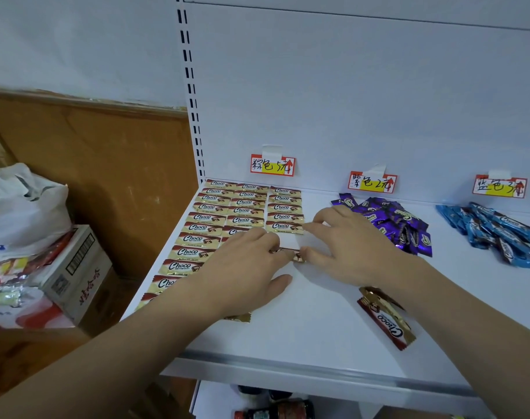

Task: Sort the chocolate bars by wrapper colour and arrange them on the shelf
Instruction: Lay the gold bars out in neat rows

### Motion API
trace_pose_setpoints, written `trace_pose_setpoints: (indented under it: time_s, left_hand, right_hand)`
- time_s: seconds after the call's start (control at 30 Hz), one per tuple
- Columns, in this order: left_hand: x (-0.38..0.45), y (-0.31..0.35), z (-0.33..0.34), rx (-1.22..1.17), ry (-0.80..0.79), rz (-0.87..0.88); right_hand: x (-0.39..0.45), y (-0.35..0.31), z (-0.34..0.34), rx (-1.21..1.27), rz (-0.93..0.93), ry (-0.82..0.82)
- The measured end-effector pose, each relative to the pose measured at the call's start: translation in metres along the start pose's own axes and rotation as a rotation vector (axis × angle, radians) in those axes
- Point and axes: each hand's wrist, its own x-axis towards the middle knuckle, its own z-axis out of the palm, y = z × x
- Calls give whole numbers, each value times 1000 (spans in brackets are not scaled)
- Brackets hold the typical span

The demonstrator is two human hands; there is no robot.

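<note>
Hands (245, 267) (348, 246) pinch one brown bar (287, 252) between them, each grip clamped on an end.

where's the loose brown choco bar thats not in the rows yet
In the head view, the loose brown Choco bar lies near the shelf's front edge, below the right forearm, in front of the purple pile and right of the brown rows.

Glossy foil wrapper on the brown bar (287, 254) I'm pinching; the white shelf (318, 322) looks smooth, painted metal; crinkly shiny purple bars (393, 222); matt cardboard box (76, 276).
</note>
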Motion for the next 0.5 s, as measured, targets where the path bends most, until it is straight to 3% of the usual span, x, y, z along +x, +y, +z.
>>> trace_pose_setpoints:
  time_s: [0.5]
  left_hand:
    - [27,-9,8,122,-34,-66]
  right_hand:
    - [-27,3,10,19,-22,-29]
